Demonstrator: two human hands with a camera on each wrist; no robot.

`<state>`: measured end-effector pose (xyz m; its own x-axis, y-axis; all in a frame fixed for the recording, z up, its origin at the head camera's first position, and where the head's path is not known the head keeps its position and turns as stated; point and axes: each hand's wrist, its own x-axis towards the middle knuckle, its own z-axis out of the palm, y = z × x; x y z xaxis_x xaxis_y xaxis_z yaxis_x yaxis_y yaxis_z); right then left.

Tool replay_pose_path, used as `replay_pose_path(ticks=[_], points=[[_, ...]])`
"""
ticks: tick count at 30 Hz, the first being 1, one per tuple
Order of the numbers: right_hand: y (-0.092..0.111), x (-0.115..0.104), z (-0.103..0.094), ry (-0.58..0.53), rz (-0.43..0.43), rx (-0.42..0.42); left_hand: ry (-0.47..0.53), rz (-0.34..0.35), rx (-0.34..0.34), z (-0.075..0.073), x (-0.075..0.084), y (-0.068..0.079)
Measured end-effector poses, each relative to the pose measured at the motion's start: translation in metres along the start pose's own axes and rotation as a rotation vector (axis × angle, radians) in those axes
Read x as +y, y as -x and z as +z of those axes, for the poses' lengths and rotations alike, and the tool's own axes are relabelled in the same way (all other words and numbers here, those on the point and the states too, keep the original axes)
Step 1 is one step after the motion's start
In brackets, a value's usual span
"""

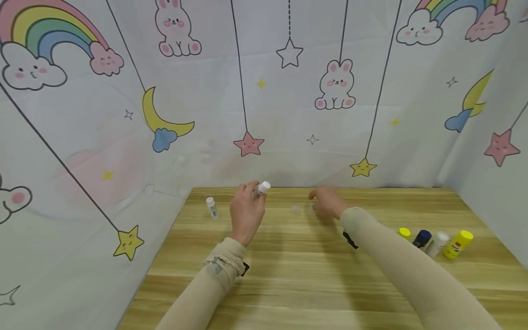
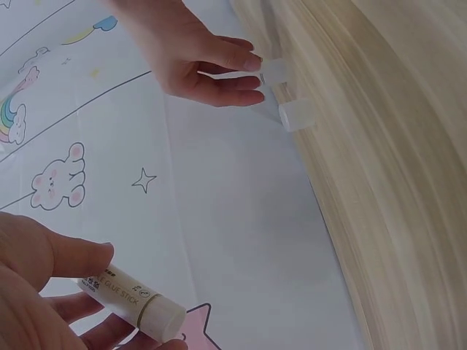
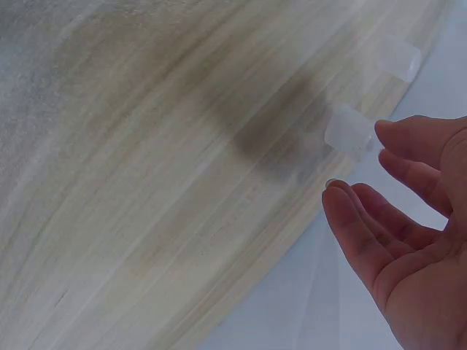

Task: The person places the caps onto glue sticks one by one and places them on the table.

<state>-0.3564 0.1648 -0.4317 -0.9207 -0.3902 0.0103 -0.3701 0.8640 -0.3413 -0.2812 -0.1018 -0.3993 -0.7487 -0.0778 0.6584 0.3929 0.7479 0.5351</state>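
Note:
My left hand (image 1: 247, 211) holds a white glue stick (image 1: 261, 189) above the table. The thumb and fingers lie around its barrel, and printed lettering shows in the left wrist view on this glue stick (image 2: 125, 297). Farther right, my right hand (image 1: 328, 202) hovers low near the table's back edge, its fingers loosely bent and apart. Close to its fingertips stands a small translucent cap (image 3: 349, 133); whether they touch it I cannot tell. A second translucent cap (image 1: 295, 209) sits between the two hands. Left of my left hand, another white glue stick (image 1: 212, 208) stands upright.
Toward the right side of the wooden table (image 1: 297, 275) stand several glue sticks: a yellow one (image 1: 459, 244), a white one (image 1: 437, 244), a dark blue-capped one (image 1: 422, 239) and a yellow-capped one (image 1: 404, 233), partly behind my sleeve. A patterned cloth (image 1: 280, 105) hangs around the table.

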Motion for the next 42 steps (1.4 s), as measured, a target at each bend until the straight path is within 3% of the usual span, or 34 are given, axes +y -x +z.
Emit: replay_pose_path(ticks=[12, 24, 32, 42], points=[[0.008, 0.007, 0.01, -0.02, 0.023, -0.038, 0.0, 0.021, -0.005, 0.005, 0.003, 0.006], [0.014, 0.004, -0.007, 0.041, -0.032, 0.045, -0.011, 0.026, -0.011, 0.007, 0.006, 0.005], [0.023, 0.002, -0.016, -0.014, -0.015, 0.081, -0.021, 0.028, -0.015, 0.007, 0.007, 0.005], [0.036, -0.006, -0.023, -0.111, -0.013, 0.184, -0.037, 0.017, -0.026, 0.011, 0.007, 0.006]])
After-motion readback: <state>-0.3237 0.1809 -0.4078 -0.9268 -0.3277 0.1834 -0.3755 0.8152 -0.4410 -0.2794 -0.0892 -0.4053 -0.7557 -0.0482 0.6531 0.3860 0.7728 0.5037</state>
